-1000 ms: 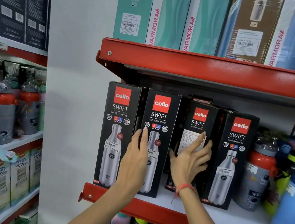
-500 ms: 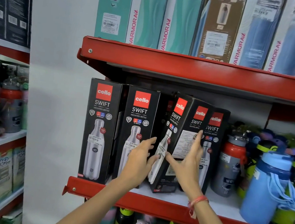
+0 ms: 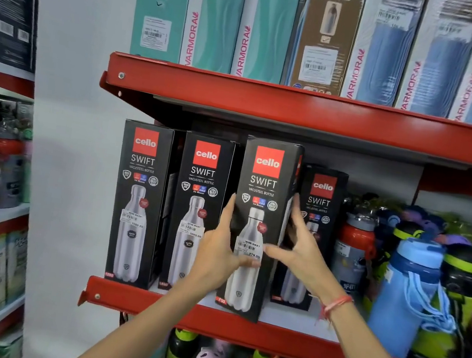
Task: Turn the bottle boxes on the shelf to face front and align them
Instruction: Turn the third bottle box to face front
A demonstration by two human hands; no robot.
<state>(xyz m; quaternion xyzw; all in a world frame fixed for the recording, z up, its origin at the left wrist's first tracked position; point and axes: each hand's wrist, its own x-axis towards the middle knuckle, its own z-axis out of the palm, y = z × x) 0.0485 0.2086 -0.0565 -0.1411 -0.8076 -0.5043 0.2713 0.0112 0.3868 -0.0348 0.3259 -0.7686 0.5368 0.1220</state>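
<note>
A: Where is the third box (image 3: 258,230) sitting?

B: On the red shelf (image 3: 238,328), front face showing, its base jutting over the front edge, ahead of the first box (image 3: 137,204), second box (image 3: 196,212) and fourth box (image 3: 313,238).

A: And the hands?

B: The left hand (image 3: 219,255) is pressing its left edge, thumb lying across the front by the price label. The right hand (image 3: 297,248) is bracing its right edge, fingers up along the side, thumb on the front. Each grip is pinching that box.

A: Neighbours?

B: Loose bottles (image 3: 403,293) are crowding the shelf's right end; tall cartons (image 3: 215,18) are standing on the shelf above.
</note>
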